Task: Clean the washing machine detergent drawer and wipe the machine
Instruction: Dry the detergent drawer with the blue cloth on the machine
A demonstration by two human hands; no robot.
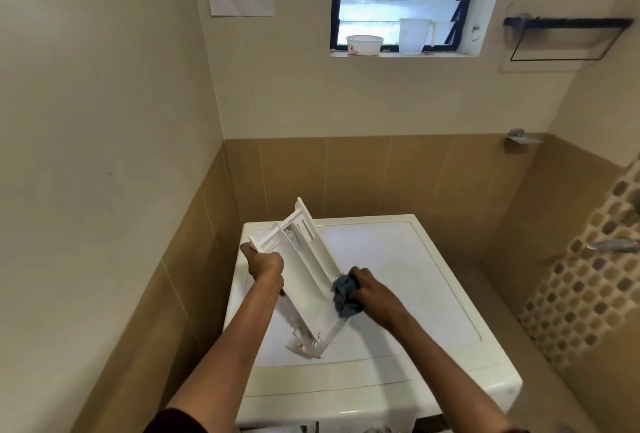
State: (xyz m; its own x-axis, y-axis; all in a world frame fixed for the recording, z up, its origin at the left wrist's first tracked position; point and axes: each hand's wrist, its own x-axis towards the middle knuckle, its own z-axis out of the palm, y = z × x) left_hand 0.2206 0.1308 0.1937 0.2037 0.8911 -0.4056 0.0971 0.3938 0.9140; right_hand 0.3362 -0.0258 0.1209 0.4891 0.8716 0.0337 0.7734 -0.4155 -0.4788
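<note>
The white detergent drawer is out of the machine and held tilted above the white washing machine top, its far end raised toward the wall. My left hand grips the drawer's left edge near the upper end. My right hand holds a bunched grey-blue cloth and presses it against the drawer's right side wall near the lower end. The drawer's inner dividers show at its upper part.
The machine stands in a corner between a cream wall on the left and a brown-tiled back wall. A window sill above holds a white bowl and a clear jug. A tap juts out at the right wall.
</note>
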